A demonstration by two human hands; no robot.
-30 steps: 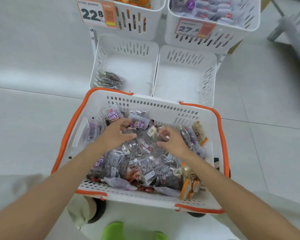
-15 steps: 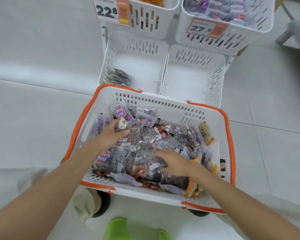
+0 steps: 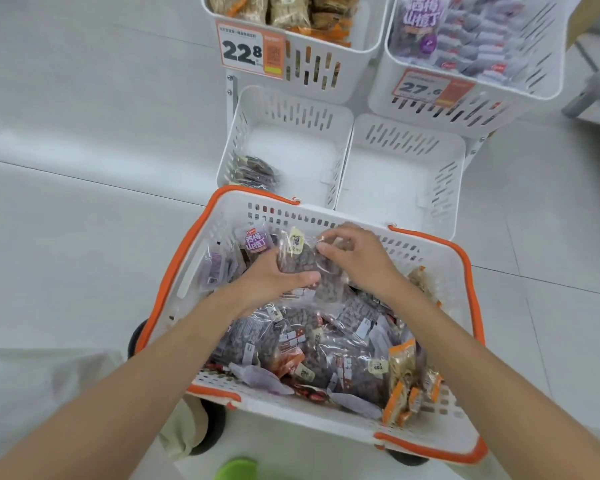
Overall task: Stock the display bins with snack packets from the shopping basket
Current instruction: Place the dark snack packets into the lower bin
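Gripping one snack packet [image 3: 307, 264] — left hand [image 3: 271, 282], right hand [image 3: 361, 261] — over basket [image 3: 291, 216]

**Both hands on one packet over the basket**

The left hand [image 3: 274, 282] grips a clear packet [image 3: 309, 263] of dark snacks, thumb across its front. The right hand [image 3: 357, 261] pinches its upper edge. They hold it at the far end of the basket [image 3: 309, 412], above a heap [image 3: 326, 348] of packets. Beyond, the lower left bin [image 3: 291, 112] has dark packets [image 3: 255, 171] in its near left corner, and the lower right bin [image 3: 402, 136] stands beside it. The upper left bin [image 3: 357, 64] is tagged 22.8, the upper right bin [image 3: 482, 109] 27.6.
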